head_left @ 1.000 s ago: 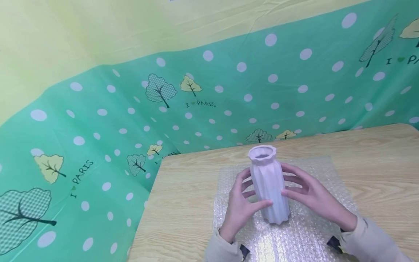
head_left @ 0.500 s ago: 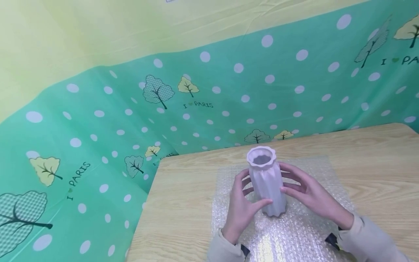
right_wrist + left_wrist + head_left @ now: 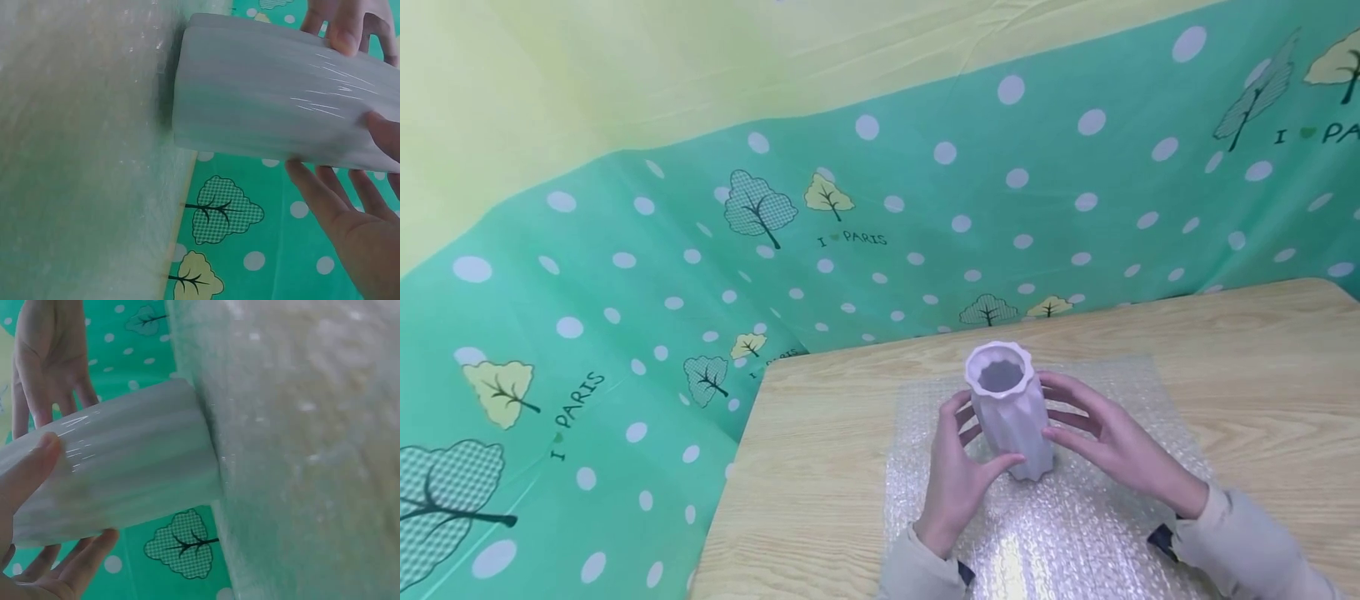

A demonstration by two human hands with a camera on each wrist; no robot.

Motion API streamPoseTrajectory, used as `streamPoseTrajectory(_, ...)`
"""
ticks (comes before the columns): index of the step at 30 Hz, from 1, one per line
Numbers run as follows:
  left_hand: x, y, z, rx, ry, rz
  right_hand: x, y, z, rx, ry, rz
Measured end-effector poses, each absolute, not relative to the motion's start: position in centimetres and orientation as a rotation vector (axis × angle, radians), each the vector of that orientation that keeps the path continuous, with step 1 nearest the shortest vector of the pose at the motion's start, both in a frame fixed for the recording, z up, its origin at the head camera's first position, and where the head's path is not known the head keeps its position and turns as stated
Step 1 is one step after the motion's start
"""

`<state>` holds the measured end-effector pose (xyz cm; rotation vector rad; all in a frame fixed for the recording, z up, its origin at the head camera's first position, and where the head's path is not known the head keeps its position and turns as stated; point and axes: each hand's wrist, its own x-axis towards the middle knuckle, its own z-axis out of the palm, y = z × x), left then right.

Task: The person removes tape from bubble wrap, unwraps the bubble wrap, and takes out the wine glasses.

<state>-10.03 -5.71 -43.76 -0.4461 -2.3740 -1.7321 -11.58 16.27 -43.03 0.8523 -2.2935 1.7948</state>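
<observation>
A white fluted vase (image 3: 1017, 433) with a scalloped rim tips its mouth toward the head camera, so I see down into it. My left hand (image 3: 953, 479) holds its left side, the thumb across the front and the fingers round behind. On the other side my right hand (image 3: 1112, 437) holds the vase with thumb in front and fingers at the back. In the left wrist view the base of the vase (image 3: 150, 450) is at the bubble wrap (image 3: 300, 456), tilted against it. Whether part of the base touches the wrap, I cannot tell.
Under the vase, the bubble wrap lies flat on a wood-grain table (image 3: 820, 467). Behind the table hangs a green and yellow curtain (image 3: 850, 292) with white dots and printed trees, also along the left side.
The vase has tilted toward the head camera, showing more of its mouth, and its base has shifted away from me. Both hands stay on it with nearly the same hold.
</observation>
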Motion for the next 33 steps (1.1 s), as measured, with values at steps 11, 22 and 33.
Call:
streamPoseTrajectory(11,-10.1,-5.8,-44.0,-0.573,-2.435,-1.573,-11.7,16.6,-42.9,0.893,-2.344,1.728)
streamPoseTrajectory(22,-10.3,-6.1,-43.9,-0.667,-2.483,-1.481,-11.8,17.3,-42.8,0.944,-2.394,1.689)
streamPoseTrajectory(33,-10.8,-7.1,-43.3,-0.687,-2.506,-1.399,-12.0,18.4,-42.7,0.955,-2.438,1.528)
